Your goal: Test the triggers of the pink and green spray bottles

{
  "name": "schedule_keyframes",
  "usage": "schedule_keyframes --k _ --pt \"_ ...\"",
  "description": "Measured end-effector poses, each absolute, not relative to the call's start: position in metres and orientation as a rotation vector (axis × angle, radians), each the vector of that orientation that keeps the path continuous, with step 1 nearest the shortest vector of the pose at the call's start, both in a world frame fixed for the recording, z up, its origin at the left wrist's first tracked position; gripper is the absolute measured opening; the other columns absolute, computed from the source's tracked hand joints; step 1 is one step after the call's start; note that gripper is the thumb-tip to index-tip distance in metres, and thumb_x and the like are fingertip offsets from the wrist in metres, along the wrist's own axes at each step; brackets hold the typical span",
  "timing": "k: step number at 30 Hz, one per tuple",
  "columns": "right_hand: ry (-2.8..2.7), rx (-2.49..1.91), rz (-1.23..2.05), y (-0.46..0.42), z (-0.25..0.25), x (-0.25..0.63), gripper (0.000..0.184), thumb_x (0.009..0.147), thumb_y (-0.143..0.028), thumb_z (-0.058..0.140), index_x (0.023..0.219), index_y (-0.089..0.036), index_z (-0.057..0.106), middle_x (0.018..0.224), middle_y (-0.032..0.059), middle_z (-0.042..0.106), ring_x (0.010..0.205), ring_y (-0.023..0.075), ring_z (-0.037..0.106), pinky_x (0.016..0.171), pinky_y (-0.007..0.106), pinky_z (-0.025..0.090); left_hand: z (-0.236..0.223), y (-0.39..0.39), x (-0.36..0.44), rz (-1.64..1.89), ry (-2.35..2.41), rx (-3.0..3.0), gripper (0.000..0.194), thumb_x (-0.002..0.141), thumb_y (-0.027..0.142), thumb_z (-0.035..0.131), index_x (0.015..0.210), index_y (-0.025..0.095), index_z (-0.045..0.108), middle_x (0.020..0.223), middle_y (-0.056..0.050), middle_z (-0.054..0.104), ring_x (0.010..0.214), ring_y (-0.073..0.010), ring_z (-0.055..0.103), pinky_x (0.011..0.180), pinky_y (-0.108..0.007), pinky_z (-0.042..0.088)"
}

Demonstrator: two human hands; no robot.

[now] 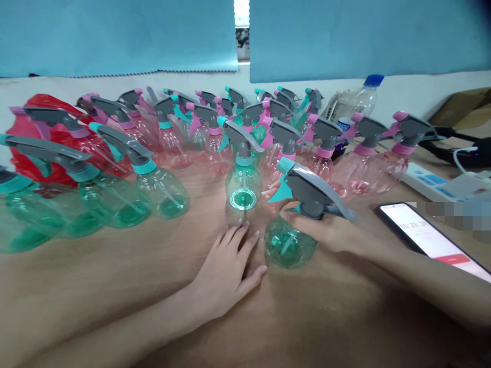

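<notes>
My right hand is wrapped around the neck of a clear green spray bottle with a grey and turquoise trigger head. The bottle leans slightly, its base at or just above the table; I cannot tell if they touch. My left hand lies flat on the wood to its left, fingers spread and holding nothing. Just beyond those fingertips stands another green spray bottle, upright. Farther left are several more green spray bottles with turquoise collars.
Rows of pink spray bottles fill the back of the table. A red plastic bag sits at the left. On the right are a phone showing a timer, a power strip and a blue-capped water bottle.
</notes>
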State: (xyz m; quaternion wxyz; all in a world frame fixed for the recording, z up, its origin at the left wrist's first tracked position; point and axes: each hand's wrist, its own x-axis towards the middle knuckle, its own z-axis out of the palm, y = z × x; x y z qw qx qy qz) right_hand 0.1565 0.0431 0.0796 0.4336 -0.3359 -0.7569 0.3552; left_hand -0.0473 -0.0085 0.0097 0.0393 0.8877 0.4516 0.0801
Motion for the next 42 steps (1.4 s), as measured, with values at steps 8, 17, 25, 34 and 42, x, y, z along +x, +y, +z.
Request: schedule_keyframes --k 8,17,25,34,42 --pt "-1.899 -0.891 0.801 0.04 0.087 0.156 0.014 0.066 -0.014 0.052 0.073 -0.026 0.055 0.073 -0.0004 0.06 0.069 0.0162 0.063 0.067 0.029 0.057 0.008 -0.008 -0.048 0.235 1.385 2.726 0.056 0.092 0.046 0.051 0.136 0.011 0.046 0.142 -0.019 0.043 0.13 -0.0342 0.039 0.103 -0.053 0.036" --pt "-1.868 -0.891 0.88 0.045 0.076 0.155 0.027 0.069 -0.017 0.053 0.094 -0.025 0.058 0.102 0.0034 0.065 0.08 0.0174 0.069 0.069 0.03 0.058 0.008 -0.008 -0.048 0.254 1.376 2.727 0.056 0.092 0.045 0.051 0.136 0.011 0.047 0.142 -0.019 0.044 0.131 -0.0338 0.038 0.104 -0.053 0.035" --pt "-1.872 -0.865 0.919 0.047 0.068 0.157 0.045 0.075 -0.016 0.056 0.119 -0.024 0.053 0.122 0.0048 0.063 0.088 0.0182 0.07 0.068 0.029 0.058 0.007 -0.008 -0.049 0.275 1.365 2.726 0.056 0.092 0.045 0.052 0.135 0.01 0.047 0.141 -0.02 0.044 0.13 -0.0342 0.039 0.104 -0.053 0.035" --pt "-1.892 -0.892 0.88 0.046 0.068 0.157 0.047 0.076 -0.019 0.056 0.122 -0.026 0.052 0.118 0.0036 0.065 0.087 0.0182 0.069 0.069 0.029 0.058 0.007 -0.007 -0.047 0.283 1.372 2.723 0.055 0.092 0.045 0.051 0.134 0.01 0.048 0.141 -0.019 0.044 0.13 -0.0346 0.039 0.104 -0.053 0.035" --pt "-1.901 -0.916 0.872 0.047 0.067 0.159 0.048 0.076 -0.022 0.057 0.124 -0.025 0.052 0.11 0.0049 0.068 0.078 0.0178 0.069 0.058 0.028 0.055 0.009 -0.007 -0.047 0.293 1.368 2.706 0.054 0.092 0.046 0.05 0.134 0.012 0.047 0.142 -0.019 0.044 0.13 -0.0344 0.04 0.103 -0.053 0.035"
